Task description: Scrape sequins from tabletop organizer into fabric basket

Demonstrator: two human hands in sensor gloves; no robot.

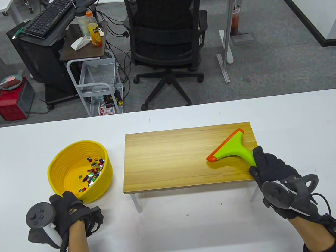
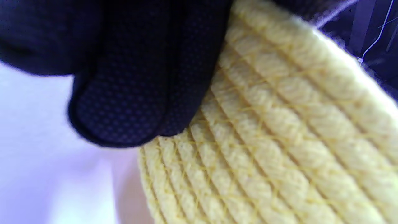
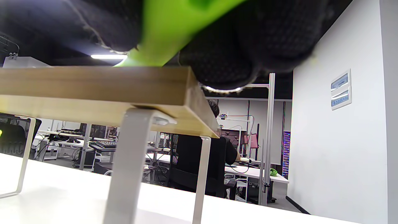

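Note:
A yellow woven fabric basket (image 1: 70, 170) stands on the white table left of the wooden tabletop organizer (image 1: 174, 158). Several colourful sequins (image 1: 93, 172) lie inside the basket. My left hand (image 1: 70, 203) touches the basket's near outer wall; the left wrist view shows its fingers (image 2: 124, 102) against the woven wall (image 2: 279, 124). My right hand (image 1: 266, 166) grips the handle of a green scraper (image 1: 234, 147) with an orange blade edge, whose blade rests on the organizer's right part. The right wrist view shows the green handle (image 3: 168, 31) held at the organizer's corner (image 3: 186, 93).
The organizer stands on white metal legs (image 1: 137, 202), also seen in the right wrist view (image 3: 124, 168). Beyond the table's far edge stand an office chair (image 1: 167, 41) and a wire cart (image 1: 99, 82).

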